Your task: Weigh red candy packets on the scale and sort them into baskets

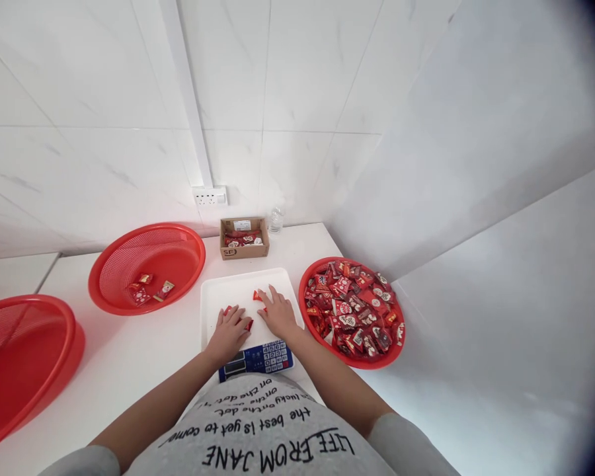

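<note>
A white weighing tray [213, 291] of a digital scale stands in front of me, with several small red-wrapped packets on it. My left hand [227, 336] rests low on the tray's left half, fingers curled round red packets [249, 325] that partly show beside the fingertips and thumb. On the right half, my right hand [278, 316] has its fingers spread. Its fingertips are at a small red packet [256, 295], and more red shows by the thumb. Much of what lies beneath both hands is hidden.
Right of the scale stands a red basket [303, 330] heaped with wrapped packets. A red mesh basket [112, 264] at left holds several packets; another red basket [62, 330] is nearer. Behind are a cardboard box [245, 252] of packets and a clear plastic bottle [276, 221]. The scale's blue keypad [258, 360] faces me.
</note>
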The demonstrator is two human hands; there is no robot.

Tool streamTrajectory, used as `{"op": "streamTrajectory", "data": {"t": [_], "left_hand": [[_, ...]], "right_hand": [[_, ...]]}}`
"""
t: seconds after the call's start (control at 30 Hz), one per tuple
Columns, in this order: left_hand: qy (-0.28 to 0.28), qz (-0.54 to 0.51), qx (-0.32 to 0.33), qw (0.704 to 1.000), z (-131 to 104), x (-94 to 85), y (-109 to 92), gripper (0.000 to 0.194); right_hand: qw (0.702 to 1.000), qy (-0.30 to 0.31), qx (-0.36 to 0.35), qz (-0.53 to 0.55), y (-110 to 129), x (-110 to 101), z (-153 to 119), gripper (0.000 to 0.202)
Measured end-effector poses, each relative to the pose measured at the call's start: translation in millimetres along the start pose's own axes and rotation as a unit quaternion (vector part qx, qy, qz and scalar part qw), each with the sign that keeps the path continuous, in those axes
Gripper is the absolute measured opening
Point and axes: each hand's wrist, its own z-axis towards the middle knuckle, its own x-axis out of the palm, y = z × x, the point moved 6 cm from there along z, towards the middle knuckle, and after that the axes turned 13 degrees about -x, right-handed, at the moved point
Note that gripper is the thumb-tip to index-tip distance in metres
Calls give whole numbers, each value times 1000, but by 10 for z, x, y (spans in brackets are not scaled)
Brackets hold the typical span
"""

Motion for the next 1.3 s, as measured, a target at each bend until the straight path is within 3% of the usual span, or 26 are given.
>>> {"op": "streamTrajectory", "data": {"t": [0.17, 0.27, 0.33, 0.5, 0.57, 0.7, 0.83, 0.93, 1.03, 1.13, 1.3], "left_hand": [[-15, -5, -14, 1000, -42, 16, 164, 29], [-10, -6, -19, 1000, -44, 20, 202, 30], [-6, -8, -26, 1000, -45, 21, 222, 31], [-5, -19, -41, 999, -52, 22, 280, 32], [-9, -25, -44, 999, -45, 23, 298, 32], [-9, -28, -55, 998, 2, 40, 311, 32], [-12, -35, -56, 998, 32, 68, 299, 34], [-20, -42, -51, 998, 6, 80, 312, 36], [-21, -45, -61, 997, -42, 73, 366, 38], [-22, -45, -68, 996, -73, 28, 405, 38], [-24, -36, -89, 995, -7, -95, 394, 35]], "right_hand": [[997, 18, -64, -29, 85, 114, 194, 37], [998, 31, -52, -9, 9, 140, 209, 31], [999, -1, -23, 24, -104, 66, 153, 30], [979, -168, 69, 90, -627, -366, -269, 35], [973, -186, 111, 80, -869, -503, -467, 37], [984, -111, 138, -8, -1164, -572, -631, 36], [982, 9, 180, -50, -1293, -379, -562, 32], [976, 34, 209, -57, -1325, -273, -518, 42], [975, -11, 217, -36, -1322, -300, -547, 49], [977, -96, 192, -3, -1256, -451, -627, 51], [960, -246, 120, 66, -938, -712, -746, 49]]}}
